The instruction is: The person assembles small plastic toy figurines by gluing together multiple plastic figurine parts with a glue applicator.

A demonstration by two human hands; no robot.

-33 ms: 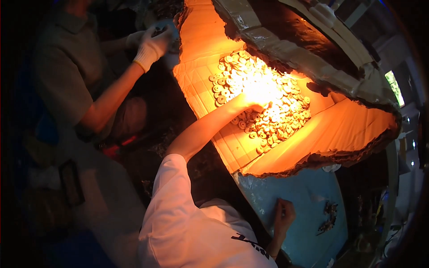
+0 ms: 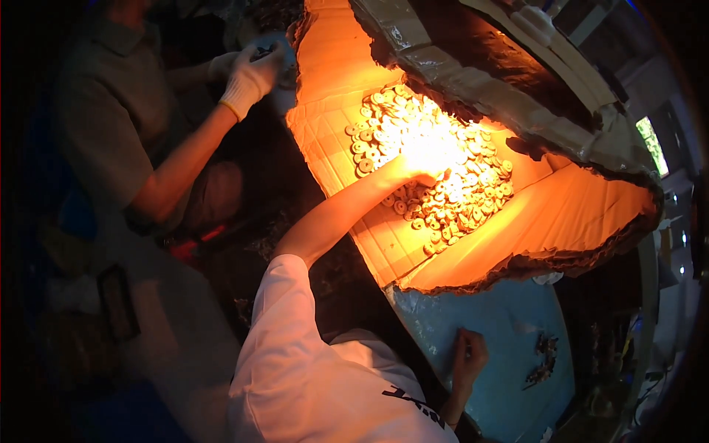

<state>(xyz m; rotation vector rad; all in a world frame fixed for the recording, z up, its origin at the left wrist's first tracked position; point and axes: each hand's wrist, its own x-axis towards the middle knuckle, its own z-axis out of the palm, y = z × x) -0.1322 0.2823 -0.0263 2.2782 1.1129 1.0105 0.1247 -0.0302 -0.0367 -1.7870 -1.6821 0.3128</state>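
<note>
Under hot lamp glare, a grooved cardboard sheet [image 2: 332, 81] keeps a heap of small ring-shaped pieces [image 2: 458, 192] gathered within reach. The left hand [image 2: 413, 173] digs into it, grip lost in glare. The right hand [image 2: 469, 358] braces, loosely spread and empty, on blue sheeting [image 2: 502, 325].

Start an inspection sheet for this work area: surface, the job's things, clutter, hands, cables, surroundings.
Surface: orange-lit cardboard sheet with ragged dark edges; a pale blue sheet lies next to it, nearer the person.
Job's things: pile of small round pieces on the cardboard, partly lost in glare.
Clutter: a few small dark bits on the blue sheet.
Hands: left hand on the pile, grip hidden by glare; right hand rests curled on the blue sheet, contents unclear.
Cables: nothing seen.
Surroundings: dim; a co-worker's white-gloved hand works at the cardboard's far left corner.
</note>
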